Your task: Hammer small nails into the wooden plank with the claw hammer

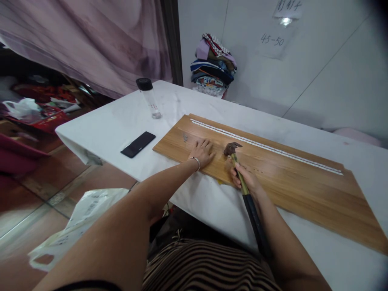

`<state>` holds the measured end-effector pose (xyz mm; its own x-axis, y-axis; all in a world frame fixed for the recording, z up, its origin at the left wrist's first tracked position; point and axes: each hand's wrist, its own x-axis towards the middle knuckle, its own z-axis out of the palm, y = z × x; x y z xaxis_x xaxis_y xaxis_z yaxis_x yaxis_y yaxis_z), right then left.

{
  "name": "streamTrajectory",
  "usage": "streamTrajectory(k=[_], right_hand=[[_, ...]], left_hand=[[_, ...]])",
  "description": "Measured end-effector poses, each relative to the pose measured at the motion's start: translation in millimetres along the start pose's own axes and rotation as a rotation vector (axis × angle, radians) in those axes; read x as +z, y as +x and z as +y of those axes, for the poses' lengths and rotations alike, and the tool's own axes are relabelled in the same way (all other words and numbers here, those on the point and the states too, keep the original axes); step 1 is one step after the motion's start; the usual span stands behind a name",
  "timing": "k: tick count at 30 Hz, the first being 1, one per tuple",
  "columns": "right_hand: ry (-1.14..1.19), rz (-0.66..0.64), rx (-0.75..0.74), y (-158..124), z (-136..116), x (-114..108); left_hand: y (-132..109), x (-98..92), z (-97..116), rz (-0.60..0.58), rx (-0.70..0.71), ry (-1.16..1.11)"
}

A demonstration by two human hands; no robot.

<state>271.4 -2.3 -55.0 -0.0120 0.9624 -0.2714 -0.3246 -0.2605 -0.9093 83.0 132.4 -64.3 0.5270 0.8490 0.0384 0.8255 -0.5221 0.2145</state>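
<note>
A claw hammer (249,211) with a yellowish shaft and black grip is in my right hand (246,178). My fingers wrap its shaft below the rusty head, which is over the near part of a long wooden board (303,190). Flat on that board, fingers stretched out, rests my left hand (202,152) with a bracelet at the wrist. Just beyond it lies a small heap of nails (185,137). Several small dark spots mark the wood right of the hammer head. A white measuring tape (266,146) runs in two strips along the board's far side.
The board lies on a white-covered table (100,121). To its left are a black phone (138,144) and a clear bottle (151,101) with a black lid. Folded clothes (213,66) are stacked behind the table by the wall. A white plastic bag (87,214) hangs low at left.
</note>
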Motion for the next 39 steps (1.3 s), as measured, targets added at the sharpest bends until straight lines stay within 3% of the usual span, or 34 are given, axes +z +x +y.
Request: streamTrajectory(k=[39], right_hand=[[-0.01,-0.012,-0.012,0.5,-0.5,0.3]], left_hand=[[0.9,1.2,-0.3,0.003,-0.001,-0.002]])
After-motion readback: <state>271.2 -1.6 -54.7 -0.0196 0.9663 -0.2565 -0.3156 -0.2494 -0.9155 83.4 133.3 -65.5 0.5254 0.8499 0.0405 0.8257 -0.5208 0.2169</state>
